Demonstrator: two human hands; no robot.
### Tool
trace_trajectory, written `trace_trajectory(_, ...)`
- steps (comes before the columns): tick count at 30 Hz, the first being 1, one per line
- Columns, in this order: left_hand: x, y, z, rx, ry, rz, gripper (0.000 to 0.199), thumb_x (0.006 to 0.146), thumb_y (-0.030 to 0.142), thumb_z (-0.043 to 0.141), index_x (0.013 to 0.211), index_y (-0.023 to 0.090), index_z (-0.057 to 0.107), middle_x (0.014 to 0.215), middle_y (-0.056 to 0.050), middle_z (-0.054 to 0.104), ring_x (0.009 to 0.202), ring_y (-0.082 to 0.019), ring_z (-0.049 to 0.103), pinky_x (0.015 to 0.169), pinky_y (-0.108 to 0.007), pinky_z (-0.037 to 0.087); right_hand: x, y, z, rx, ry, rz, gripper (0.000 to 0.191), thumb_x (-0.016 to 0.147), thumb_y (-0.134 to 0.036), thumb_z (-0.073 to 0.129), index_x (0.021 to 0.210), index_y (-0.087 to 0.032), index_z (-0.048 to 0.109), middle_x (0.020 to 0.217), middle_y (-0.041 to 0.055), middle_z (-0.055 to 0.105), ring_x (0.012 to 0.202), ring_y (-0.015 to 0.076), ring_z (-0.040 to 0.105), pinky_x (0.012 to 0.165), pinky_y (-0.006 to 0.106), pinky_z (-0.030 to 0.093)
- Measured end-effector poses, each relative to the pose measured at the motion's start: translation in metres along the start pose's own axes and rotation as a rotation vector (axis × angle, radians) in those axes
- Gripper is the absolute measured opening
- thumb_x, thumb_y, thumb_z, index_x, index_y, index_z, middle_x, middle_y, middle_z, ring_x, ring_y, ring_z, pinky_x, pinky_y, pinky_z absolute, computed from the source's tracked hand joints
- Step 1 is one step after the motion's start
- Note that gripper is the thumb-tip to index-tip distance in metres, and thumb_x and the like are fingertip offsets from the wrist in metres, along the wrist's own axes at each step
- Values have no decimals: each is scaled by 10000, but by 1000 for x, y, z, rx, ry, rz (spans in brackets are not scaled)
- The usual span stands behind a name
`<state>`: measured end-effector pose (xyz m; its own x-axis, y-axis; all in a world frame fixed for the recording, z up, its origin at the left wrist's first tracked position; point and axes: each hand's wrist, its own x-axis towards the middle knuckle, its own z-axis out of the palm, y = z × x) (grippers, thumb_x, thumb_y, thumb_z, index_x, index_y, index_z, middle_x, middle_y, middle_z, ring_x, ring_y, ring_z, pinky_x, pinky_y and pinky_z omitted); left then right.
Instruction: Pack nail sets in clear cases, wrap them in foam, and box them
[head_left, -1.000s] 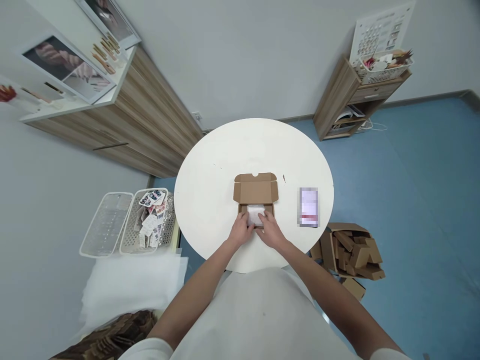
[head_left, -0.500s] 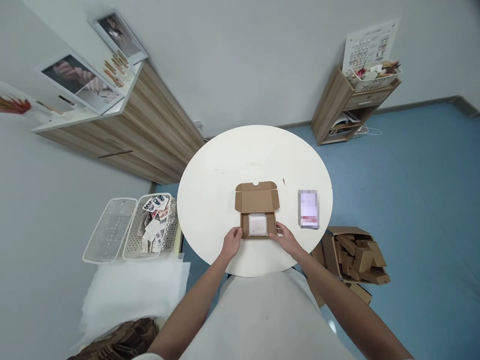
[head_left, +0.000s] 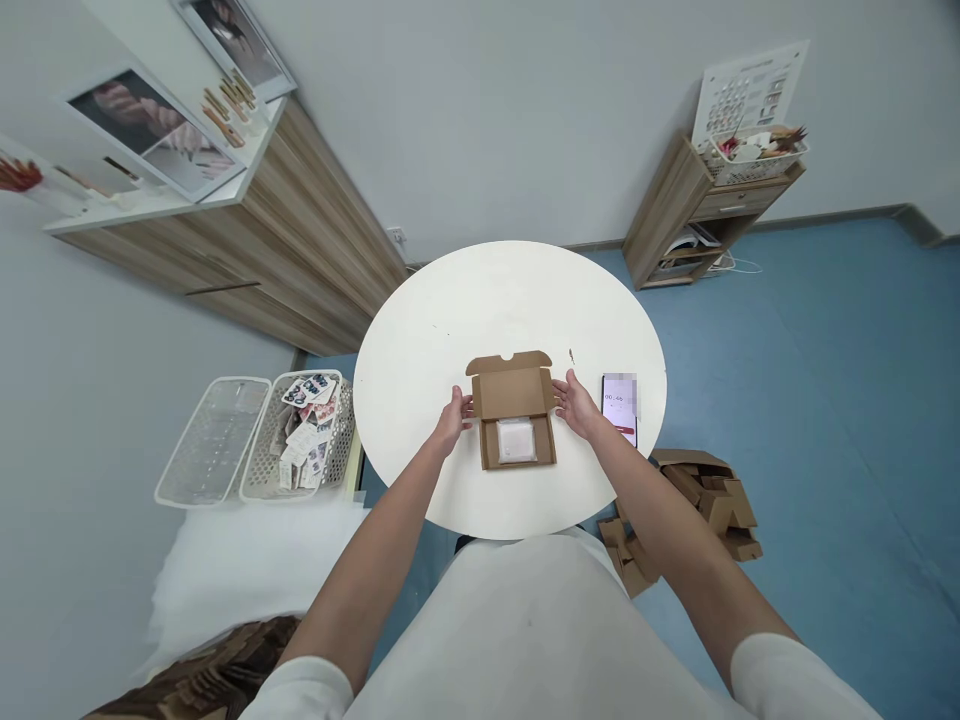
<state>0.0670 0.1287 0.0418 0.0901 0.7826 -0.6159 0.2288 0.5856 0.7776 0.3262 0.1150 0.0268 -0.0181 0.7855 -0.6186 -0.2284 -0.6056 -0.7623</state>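
Observation:
A small brown cardboard mailer box [head_left: 517, 466] lies on the white round table with its lid [head_left: 511, 392] up at the back. Inside the tray rests a flat white wrapped packet [head_left: 516, 441]. My left hand [head_left: 451, 421] is at the lid's left side flap, thumb up and fingers stretched toward the cardboard. At the right flap is my right hand [head_left: 576, 405], its fingers extended and apart against or just beside the edge. Neither hand grips the box; exact fingertip contact is hard to make out.
A phone [head_left: 619, 410] showing a timer lies right on the table [head_left: 517, 290]. Left stand a basket of cards [head_left: 306, 440] and an empty clear-looking bin [head_left: 214, 445] above white sheets [head_left: 255, 560]. Folded cartons [head_left: 712, 500] sit on the floor at right.
Both hands have moved from the tray's front corners forward to the sides of the lid. The lid looks tilted up more. The packet stays in the tray.

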Motion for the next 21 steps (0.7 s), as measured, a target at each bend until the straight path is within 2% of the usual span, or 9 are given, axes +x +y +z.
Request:
trace_trajectory(5,-9,-1,1,-54,-97,-5,759,746,723,115,1182,236,500,1038,-80,560,949,-216,532,756,-333,424,-15,0,9,37,-150,-44,609,765,-683,248,1056,-281,601,1084,13,552,661,132,511,565,260,422)
trace_trajectory(8,-20,-2,-1,-135,-171,6,756,741,728,100,1222,269,462,1118,-75,524,1035,-231,505,806,-340,420,-25,6,11,73,-128,-82,595,774,-675,259,1070,-285,597,1134,8,534,701,135,526,637,272,445)
trace_trajectory(12,-34,-6,-6,-206,-211,28,778,739,727,56,1243,271,434,1266,-72,456,1140,-251,455,884,-370,400,-39,14,10,81,-109,-126,580,791,-652,264,1082,-277,597,1200,5,522,853,169,552,797,303,443)
trace_trajectory(16,-43,-16,-10,-86,-231,35,742,770,697,78,1187,245,494,1315,-67,440,1197,-261,406,941,-404,349,-54,23,5,-16,-142,-144,555,803,-626,295,1066,-254,613,1187,28,548,1025,201,515,917,337,383)
trace_trajectory(19,-51,-27,-7,67,-219,71,636,789,652,263,1200,221,486,1299,-87,460,1178,-267,426,940,-399,347,-63,35,2,-121,-111,-138,510,783,-613,376,1058,-251,610,1196,50,538,1079,220,490,926,370,374)
trace_trajectory(21,-57,-36,-2,210,-148,136,594,776,609,377,1214,218,472,1303,-95,449,1173,-266,428,937,-381,352,-68,45,1,-229,-61,-172,468,765,-592,435,1045,-259,609,1206,49,518,1086,217,480,938,379,363)
